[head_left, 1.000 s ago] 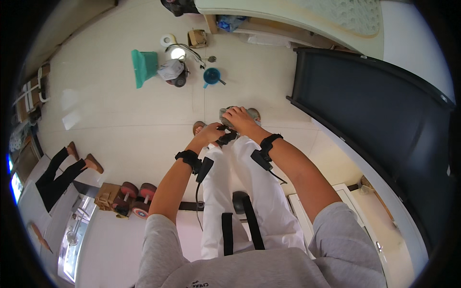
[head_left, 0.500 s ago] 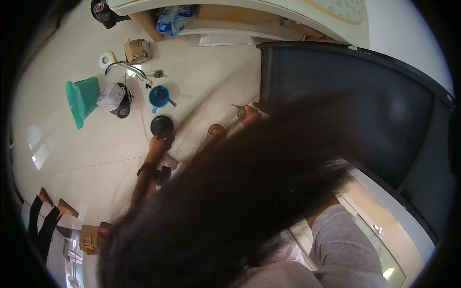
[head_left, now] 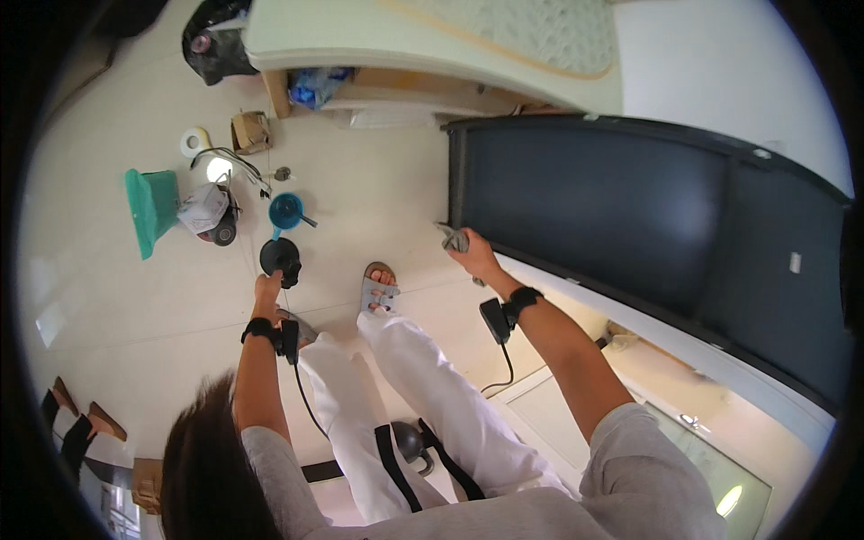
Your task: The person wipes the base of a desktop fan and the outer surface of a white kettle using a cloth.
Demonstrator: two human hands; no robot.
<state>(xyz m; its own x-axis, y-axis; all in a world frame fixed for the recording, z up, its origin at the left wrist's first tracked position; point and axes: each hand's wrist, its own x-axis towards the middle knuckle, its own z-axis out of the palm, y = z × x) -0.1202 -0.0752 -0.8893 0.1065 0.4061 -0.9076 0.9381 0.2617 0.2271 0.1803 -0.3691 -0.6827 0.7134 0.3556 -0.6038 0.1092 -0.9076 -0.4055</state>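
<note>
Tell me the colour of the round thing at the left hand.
The round thing at the left hand is black; see the head view.

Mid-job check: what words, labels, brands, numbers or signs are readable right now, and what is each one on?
No text can be read.
Small white patch, perhaps a label, on the dark panel: too small.
Pale badge on the panel's rim: too small.
Black round object in the left hand, grey cloth in the right hand: no lettering visible.

We see a grey cloth (head_left: pixel 456 240), a black round-ended object (head_left: pixel 274 256), a blue cup (head_left: pixel 285 210), white trousers (head_left: pixel 423 382) and grey-strapped sandals (head_left: pixel 373 294).
</note>
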